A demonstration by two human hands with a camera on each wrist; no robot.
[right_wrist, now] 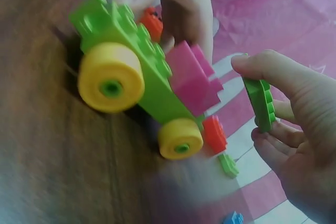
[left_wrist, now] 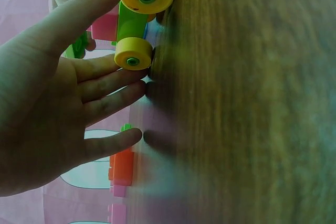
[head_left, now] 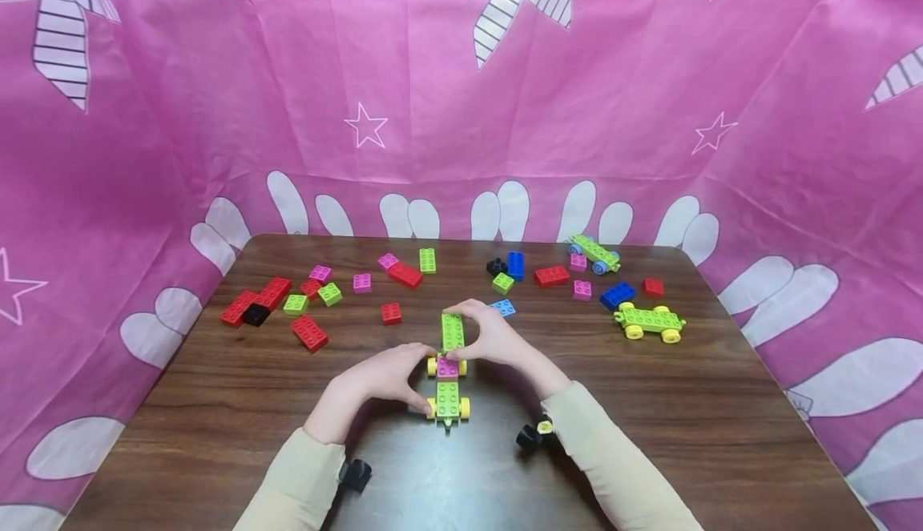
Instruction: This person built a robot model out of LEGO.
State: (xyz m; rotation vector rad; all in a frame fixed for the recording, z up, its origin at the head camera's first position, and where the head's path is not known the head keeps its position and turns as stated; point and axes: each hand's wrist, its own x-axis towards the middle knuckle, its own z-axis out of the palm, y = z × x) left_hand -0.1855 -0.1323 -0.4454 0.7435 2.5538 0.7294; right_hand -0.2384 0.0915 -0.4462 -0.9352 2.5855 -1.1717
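Observation:
A lime-green toy car base (head_left: 448,400) with yellow wheels stands on the table in front of the person, a pink brick (head_left: 447,368) on its far part. My left hand (head_left: 385,375) holds the base from the left. Its thumb touches the near wheel and its fingers lie by the far wheel, as the left wrist view shows. My right hand (head_left: 493,337) pinches a lime-green studded brick (right_wrist: 259,104) between thumb and fingers. That brick is raised off the table, just beyond the pink brick and apart from it.
Loose red, pink, green and black bricks (head_left: 310,333) lie at the back left of the wooden table (head_left: 577,435). To the right are blue and red bricks (head_left: 552,275), a yellow-wheeled car base (head_left: 651,320) and a blue-wheeled one (head_left: 594,253). Pink cloth (head_left: 433,138) hangs behind.

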